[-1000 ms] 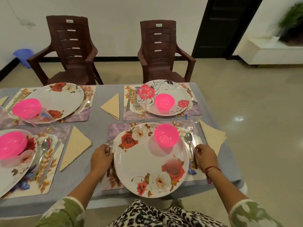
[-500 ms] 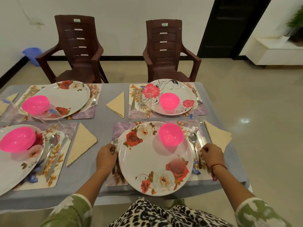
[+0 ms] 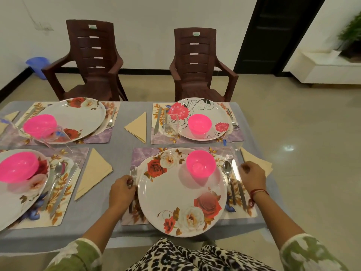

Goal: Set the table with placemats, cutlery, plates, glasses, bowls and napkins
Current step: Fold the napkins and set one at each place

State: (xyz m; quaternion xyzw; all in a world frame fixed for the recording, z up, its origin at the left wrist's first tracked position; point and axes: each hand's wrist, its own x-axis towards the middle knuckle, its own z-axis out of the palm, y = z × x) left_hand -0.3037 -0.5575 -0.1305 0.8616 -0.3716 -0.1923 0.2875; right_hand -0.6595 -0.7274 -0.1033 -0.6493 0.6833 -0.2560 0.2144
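Observation:
A floral plate (image 3: 175, 194) lies on the near right placemat (image 3: 137, 156), with a pink bowl (image 3: 201, 163) on its far side. At the plate's left edge my left hand (image 3: 121, 191) grips the handle of a fork (image 3: 133, 172). A spoon (image 3: 227, 170) and a knife (image 3: 235, 171) lie on the right. My right hand (image 3: 253, 176) sits just right of the knife, its fingers curled and its thumb by the blade; whether it pinches the knife is unclear. A folded beige napkin (image 3: 257, 160) and a clear glass (image 3: 228, 151) lie beyond that hand.
Three more settings with plates, pink bowls, cutlery, glasses and napkins cover the grey tablecloth (image 3: 122, 146); one is the far right plate (image 3: 216, 114). Two brown chairs (image 3: 93, 61) (image 3: 195, 61) stand behind. The table's right edge is close to my right hand.
My right hand has shifted from the knife's handle up toward its blade end. My left hand stays on the fork. The view has drifted slightly.

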